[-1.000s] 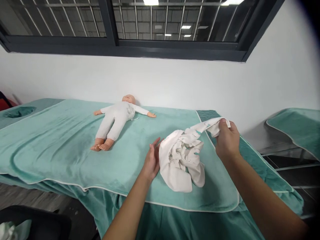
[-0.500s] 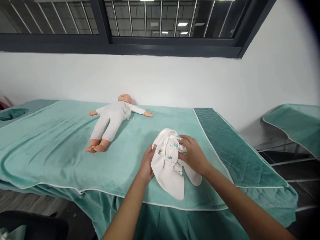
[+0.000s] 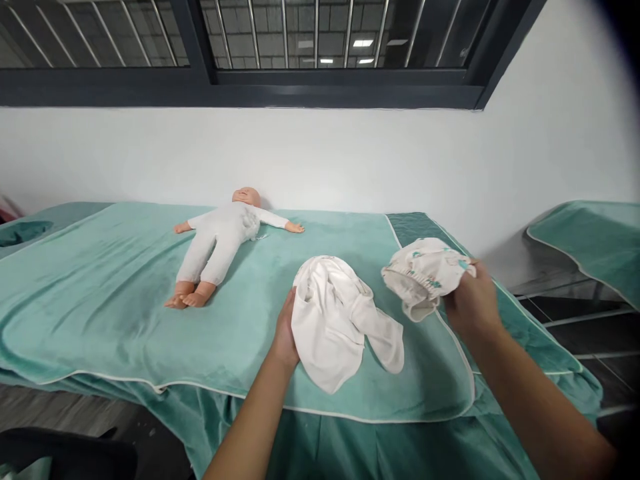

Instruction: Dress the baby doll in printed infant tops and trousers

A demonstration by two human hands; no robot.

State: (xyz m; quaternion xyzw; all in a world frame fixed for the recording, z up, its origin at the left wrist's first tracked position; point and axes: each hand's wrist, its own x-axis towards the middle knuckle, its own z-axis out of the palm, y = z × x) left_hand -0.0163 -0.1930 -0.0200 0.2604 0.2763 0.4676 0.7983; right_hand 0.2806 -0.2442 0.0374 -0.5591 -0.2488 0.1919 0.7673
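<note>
My left hand [image 3: 287, 333] grips the left edge of a crumpled white baby garment [image 3: 333, 327], which has a rounded sleeve or leg end spread to the right on the bed. To the right, my right hand [image 3: 473, 293] is closed on the end of a small printed baby garment [image 3: 425, 270], white with green and brown marks and a gathered elastic edge. It hangs above the bed, its opening turned to the left. Farther back, a baby doll [image 3: 220, 233] in a white suit lies on its back, arms spread and feet bare.
A light green sheet [image 3: 115, 287] with white piping covers the bed, over a darker quilted cover [image 3: 520, 327]. Behind are a white wall [image 3: 350, 160] and a dark window frame [image 3: 325, 90]. A black chair [image 3: 65, 453] stands at the lower left, another green-covered surface [image 3: 595, 240] at the right.
My right hand has pulled the printed garment out of the white garment's folds and moved right with it. My left hand stays at the white garment's left edge, slightly farther left.
</note>
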